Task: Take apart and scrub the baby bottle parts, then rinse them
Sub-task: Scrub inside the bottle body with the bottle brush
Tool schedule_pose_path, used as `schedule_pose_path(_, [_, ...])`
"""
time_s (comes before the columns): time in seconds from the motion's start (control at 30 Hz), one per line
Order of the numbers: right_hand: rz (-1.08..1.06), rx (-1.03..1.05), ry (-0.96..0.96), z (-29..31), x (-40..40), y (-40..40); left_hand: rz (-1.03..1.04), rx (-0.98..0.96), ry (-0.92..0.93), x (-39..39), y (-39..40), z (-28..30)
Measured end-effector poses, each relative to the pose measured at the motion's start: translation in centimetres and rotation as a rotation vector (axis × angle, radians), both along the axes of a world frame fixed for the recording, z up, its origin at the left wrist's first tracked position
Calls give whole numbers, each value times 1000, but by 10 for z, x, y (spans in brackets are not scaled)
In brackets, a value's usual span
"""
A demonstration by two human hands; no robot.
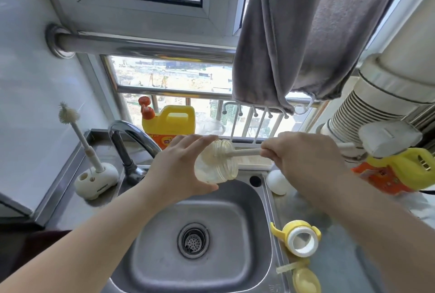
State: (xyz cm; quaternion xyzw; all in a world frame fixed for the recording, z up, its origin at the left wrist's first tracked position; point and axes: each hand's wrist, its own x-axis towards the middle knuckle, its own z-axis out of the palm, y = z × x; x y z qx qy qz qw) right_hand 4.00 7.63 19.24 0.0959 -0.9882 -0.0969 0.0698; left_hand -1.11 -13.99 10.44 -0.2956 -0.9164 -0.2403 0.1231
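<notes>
My left hand (175, 170) holds a clear baby bottle body (217, 163) sideways above the steel sink (150, 257), its mouth facing right. My right hand (301, 158) grips the pale handle of a bottle brush (244, 152); the brush head is inside the bottle. On the counter to the right of the sink lies the yellow handled collar with a white ring (300, 238). A yellow cap and a straw piece (303, 279) lie nearer the front edge. A white dome-shaped part (277, 182) sits by the sink's back right corner.
The tap (128, 139) curves over the sink's back left. A small brush stands in a white holder (94, 177) on the left. Yellow detergent jugs stand behind the sink (169, 123) and at right (400, 170). A grey towel (294, 33) hangs above.
</notes>
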Motion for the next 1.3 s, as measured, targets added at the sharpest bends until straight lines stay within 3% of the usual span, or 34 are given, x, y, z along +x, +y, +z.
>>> schedule_pose_path(0.2, [-150,-95,-180,9,-8,7,29,-33,78,-3,6,2])
schedule_pose_path(0.5, [-296,-684,-822,10,-6,27,0,-111,168,-6,4,-3])
schedule_pose_path(0.57, [-278,-602,-760,3,-7,25,-7,-126,170,-5,3,-7])
schedule_pose_path(0.7, [-69,-30,-67,1,-7,24,29,2,-9,-2,6,0])
schedule_pose_path(0.77, [24,65,97,-1,-5,19,37,14,-93,-4,5,6])
schedule_pose_path(0.83, [-3,-89,-41,-5,-3,17,35,2,-70,-5,2,9])
schedule_pose_path(0.93, [-157,-437,-514,-3,1,19,16,-57,60,-7,-1,4])
schedule_pose_path(1.03, [-219,-612,-728,3,1,26,16,-98,106,-7,-2,3])
schedule_pose_path(1.1, [-191,-572,-611,0,0,27,39,-94,96,-7,-1,7])
schedule_pose_path(1.23, [99,-54,145,-10,-7,34,59,63,-160,-5,5,20])
schedule_pose_path(1.3, [219,37,321,-7,-8,34,31,79,-232,-3,4,24])
